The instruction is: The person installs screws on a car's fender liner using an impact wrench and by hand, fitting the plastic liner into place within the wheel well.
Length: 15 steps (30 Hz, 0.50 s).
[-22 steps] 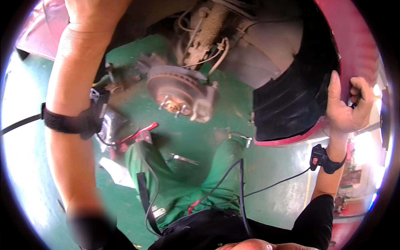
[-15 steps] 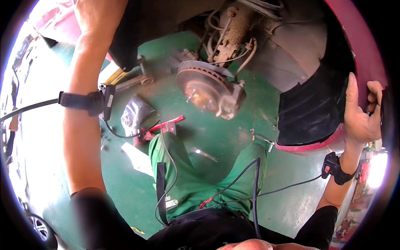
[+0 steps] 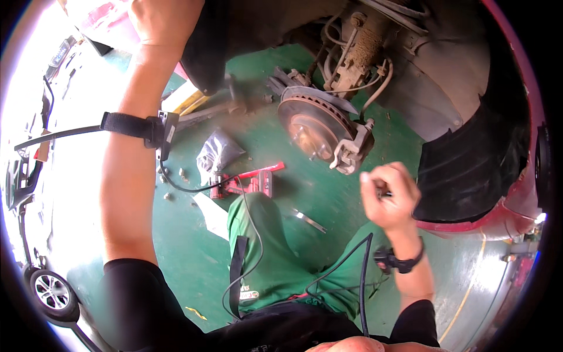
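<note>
My right hand (image 3: pixel 390 196) hangs in the air in front of the black wheel-arch liner (image 3: pixel 469 170), to the lower right of the bare brake disc (image 3: pixel 308 126) and its caliper (image 3: pixel 352 154). Its fingers are curled shut; something small and dark may sit between them, too small to tell. My left hand (image 3: pixel 161 17) is raised at the top edge against the car's dark underside, fingers hidden. Both wrists wear black bands with cables.
On the green floor lie a red tool (image 3: pixel 252 182), a grey bag (image 3: pixel 217 154), a flat wrench (image 3: pixel 308 220) and several small bolts (image 3: pixel 176 176). My knee in green trousers (image 3: pixel 264 246) is bent below. The red fender edge (image 3: pixel 487 220) curves at right. Another car's wheel (image 3: pixel 53 293) shows lower left.
My right hand has let go of the fender edge and moved left and down, closing into a fist. The view has swung, bringing the brake disc toward the middle.
</note>
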{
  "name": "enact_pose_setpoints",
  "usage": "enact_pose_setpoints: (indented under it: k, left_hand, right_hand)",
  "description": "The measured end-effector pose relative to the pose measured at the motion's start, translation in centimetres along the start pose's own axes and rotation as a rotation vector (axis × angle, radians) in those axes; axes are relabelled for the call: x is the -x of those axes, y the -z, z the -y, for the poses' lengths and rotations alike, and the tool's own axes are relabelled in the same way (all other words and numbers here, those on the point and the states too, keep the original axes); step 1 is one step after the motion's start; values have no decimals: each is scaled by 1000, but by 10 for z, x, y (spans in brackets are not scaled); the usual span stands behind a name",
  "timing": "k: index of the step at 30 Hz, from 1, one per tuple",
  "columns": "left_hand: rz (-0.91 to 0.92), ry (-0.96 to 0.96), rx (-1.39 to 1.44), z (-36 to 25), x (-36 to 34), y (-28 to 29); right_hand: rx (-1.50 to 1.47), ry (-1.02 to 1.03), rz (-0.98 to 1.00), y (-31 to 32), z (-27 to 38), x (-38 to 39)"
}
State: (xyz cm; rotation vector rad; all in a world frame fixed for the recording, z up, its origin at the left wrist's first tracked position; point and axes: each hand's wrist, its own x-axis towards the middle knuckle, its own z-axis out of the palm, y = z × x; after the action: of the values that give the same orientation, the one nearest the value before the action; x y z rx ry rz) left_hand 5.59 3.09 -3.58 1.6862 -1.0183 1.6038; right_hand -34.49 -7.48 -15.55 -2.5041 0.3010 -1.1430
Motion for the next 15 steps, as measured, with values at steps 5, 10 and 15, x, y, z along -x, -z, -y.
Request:
enact_pose_setpoints:
  k: [5,10,15]
  left_hand:
    - [2,-66,-126,-11,-3,-4]
    - [255,166,-72,-27,-9,18]
    - [370,1,-270,-17,-26,24]
  right_hand:
    - [-278,-353,123,-99,-42,59]
    - [-375,-450,264,-159,-47,130]
    - [-252,-320,488,-180,-58,174]
